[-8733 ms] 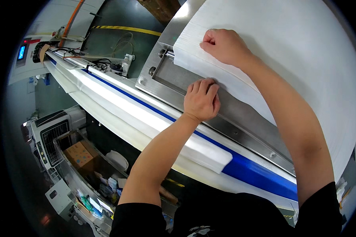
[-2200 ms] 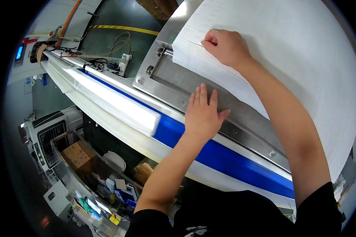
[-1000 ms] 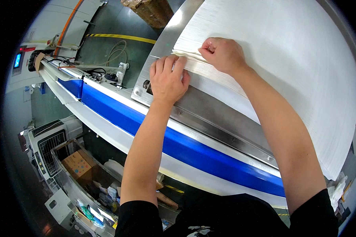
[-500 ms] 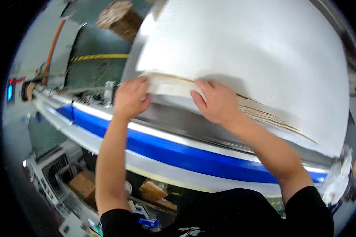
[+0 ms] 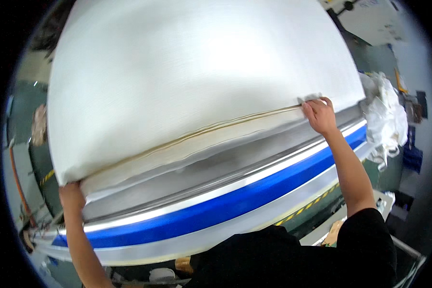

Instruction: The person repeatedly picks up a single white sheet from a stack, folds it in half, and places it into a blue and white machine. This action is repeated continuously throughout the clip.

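A wide stack of white fabric layers (image 5: 192, 77) covers most of the table, its cream-coloured near edge showing several folds. At the near left corner of the fabric, my left hand (image 5: 72, 196) is closed on the edge, its fingertips partly hidden. Farther along the same edge, toward the right end, my right hand (image 5: 320, 115) pinches the layers with the thumb on the near side and the fingers over the top. Between the two hands the edge runs in a long, slightly wavy line above the grey metal table top (image 5: 225, 161).
A blue strip (image 5: 211, 211) runs along the table's front, close to my body. Crumpled white plastic (image 5: 384, 115) hangs at the table's right end. Black-and-yellow floor tape (image 5: 307, 206) and a white container (image 5: 162, 274) lie below the front edge.
My hands have moved far apart along the fabric edge, the left to the left corner and the right toward the right end. The view has swung to the right.
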Motion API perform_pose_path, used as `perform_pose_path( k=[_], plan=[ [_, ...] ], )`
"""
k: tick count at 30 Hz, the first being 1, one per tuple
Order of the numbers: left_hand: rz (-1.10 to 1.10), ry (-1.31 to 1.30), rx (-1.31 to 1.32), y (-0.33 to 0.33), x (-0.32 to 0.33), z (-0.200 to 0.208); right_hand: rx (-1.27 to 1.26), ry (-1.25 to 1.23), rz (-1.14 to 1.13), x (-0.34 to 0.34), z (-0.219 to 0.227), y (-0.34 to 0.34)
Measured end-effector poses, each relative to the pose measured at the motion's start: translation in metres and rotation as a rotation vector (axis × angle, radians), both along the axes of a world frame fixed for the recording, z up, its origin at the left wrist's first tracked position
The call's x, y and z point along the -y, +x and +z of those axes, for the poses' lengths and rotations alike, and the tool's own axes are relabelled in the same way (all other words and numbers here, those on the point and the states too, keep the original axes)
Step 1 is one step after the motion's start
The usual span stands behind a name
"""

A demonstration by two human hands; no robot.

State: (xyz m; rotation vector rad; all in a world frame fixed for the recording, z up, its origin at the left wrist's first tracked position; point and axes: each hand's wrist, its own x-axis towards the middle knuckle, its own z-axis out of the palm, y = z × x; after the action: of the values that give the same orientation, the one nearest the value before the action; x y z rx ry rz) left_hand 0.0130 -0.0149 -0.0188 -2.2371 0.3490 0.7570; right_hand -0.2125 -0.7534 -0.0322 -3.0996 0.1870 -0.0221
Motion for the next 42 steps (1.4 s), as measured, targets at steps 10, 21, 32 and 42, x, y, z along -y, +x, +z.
perform_pose_path(
  k=[10, 21, 32, 42],
  plan=[
    [-0.032, -0.151, 0.153, 0.009, -0.118, -0.040, -0.280, -0.052, -0.226, 0.227, 0.007, -0.042],
    [0.100, -0.147, 0.209, -0.007, -0.128, -0.038, -0.489, -0.179, -0.248, 0.326, 0.008, -0.063],
    [0.118, -0.078, 0.151, -0.014, 0.010, 0.039, -0.402, -0.259, -0.177, 0.388, 0.050, -0.111],
    [0.142, 0.025, -0.027, -0.072, -0.052, 0.111, -0.517, 0.044, -0.276, 0.418, 0.123, -0.191]
  ],
)
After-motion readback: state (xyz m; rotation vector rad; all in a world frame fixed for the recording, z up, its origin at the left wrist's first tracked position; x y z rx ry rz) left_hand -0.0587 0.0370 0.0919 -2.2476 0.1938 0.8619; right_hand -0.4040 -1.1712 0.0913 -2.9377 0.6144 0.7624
